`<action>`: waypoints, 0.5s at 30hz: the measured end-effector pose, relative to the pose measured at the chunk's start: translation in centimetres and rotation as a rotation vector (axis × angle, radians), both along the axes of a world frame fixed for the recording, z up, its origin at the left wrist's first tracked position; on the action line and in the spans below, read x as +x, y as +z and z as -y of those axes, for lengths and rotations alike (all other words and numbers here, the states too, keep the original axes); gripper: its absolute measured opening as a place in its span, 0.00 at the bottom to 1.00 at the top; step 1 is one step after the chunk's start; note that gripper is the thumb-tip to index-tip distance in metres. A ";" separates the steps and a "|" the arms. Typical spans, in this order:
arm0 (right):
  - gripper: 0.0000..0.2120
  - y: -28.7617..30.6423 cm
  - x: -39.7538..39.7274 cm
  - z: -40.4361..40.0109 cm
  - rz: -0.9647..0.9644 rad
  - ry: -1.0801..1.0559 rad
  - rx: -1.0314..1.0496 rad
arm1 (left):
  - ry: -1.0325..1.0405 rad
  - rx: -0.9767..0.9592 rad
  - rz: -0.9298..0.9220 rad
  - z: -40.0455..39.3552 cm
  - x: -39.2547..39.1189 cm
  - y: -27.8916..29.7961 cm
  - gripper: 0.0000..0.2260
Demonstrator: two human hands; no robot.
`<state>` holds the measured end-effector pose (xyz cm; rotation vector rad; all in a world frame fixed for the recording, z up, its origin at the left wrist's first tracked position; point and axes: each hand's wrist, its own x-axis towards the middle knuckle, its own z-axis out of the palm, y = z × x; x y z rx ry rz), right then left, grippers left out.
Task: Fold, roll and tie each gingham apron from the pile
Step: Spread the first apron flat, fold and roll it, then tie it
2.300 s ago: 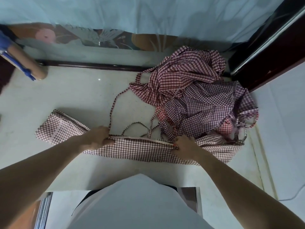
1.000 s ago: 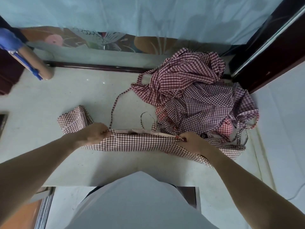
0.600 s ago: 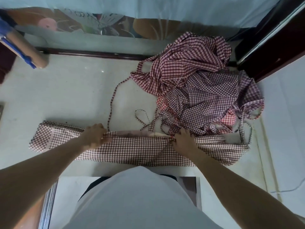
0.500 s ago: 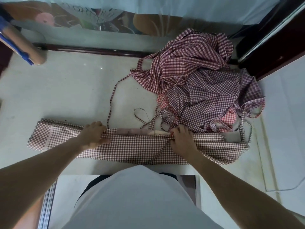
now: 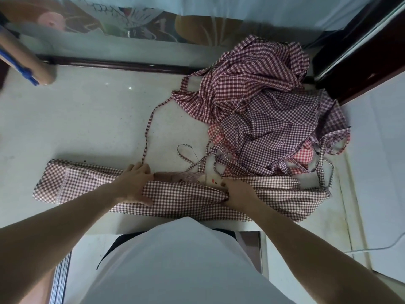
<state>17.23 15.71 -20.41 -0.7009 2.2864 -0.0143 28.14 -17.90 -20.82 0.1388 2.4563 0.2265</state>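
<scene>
Gingham apron [image 5: 186, 198]: folded into a long band.
Left hand [image 5: 133, 185], right hand [image 5: 237, 194]: fold pinched; edges should be kept aligned.

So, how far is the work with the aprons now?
Early. One apron lies folded into a long band on the table, not rolled or tied. Left hand and right hand grip its upper fold. The pile of loose aprons behind is still waiting. No finished roll is in view.
</scene>
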 end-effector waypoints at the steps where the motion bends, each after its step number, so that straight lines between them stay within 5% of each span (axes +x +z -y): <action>1: 0.21 0.4 0.1 0.0 -0.026 0.036 0.008 | -0.015 -0.014 -0.004 -0.1 -0.1 0.1 0.35; 7: 0.27 1.8 2.9 -1.2 -0.120 0.007 -0.201 | -0.029 0.102 -0.180 0.0 0.8 0.4 0.20; 10: 0.19 2.2 3.9 -1.8 -0.177 -0.089 -0.311 | 0.068 0.254 -0.222 -0.8 1.5 1.4 0.09; 15: 0.15 2.1 5.4 -2.6 -0.122 -0.093 -0.287 | 0.135 0.112 -0.147 -3.4 3.8 3.0 0.07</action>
